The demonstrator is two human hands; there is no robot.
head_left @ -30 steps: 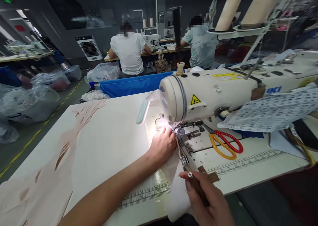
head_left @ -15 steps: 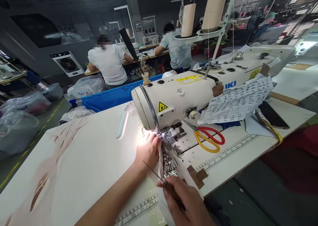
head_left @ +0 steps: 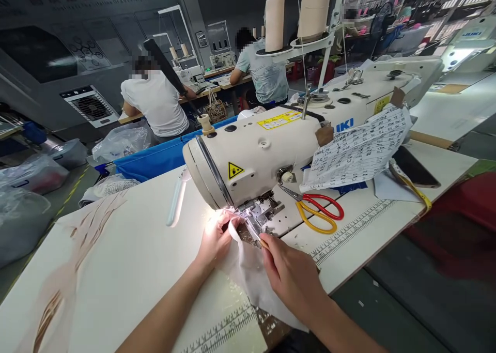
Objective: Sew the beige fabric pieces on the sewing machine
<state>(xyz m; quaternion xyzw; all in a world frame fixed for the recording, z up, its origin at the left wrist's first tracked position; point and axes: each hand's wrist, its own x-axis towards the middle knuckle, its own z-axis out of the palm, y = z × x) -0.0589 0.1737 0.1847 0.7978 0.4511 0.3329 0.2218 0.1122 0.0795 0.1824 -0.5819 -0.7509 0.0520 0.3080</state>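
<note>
A white sewing machine (head_left: 248,151) stands over the work, its lamp lighting the needle area. My left hand (head_left: 215,236) is closed on the edge of a sheer white fabric (head_left: 248,270), left of the presser foot. Just right of the foot, my right hand (head_left: 287,265) pinches a thin tool with a light brown end; most of it is hidden in the fingers. Brown sequined material (head_left: 246,234) shows between the hands, beside the white fabric.
Red and yellow scissors (head_left: 320,213) lie right of the machine head. Handwritten paper (head_left: 356,151) hangs on the machine, near a phone (head_left: 416,167) and tape measure. Pale fabric (head_left: 77,239) lies at left. Two people sit ahead at other machines.
My right hand has moved up to the presser foot, and the awl-like tool's long point no longer shows. My left hand has shifted its hold, and the white fabric is now folded over. The view has shifted.
</note>
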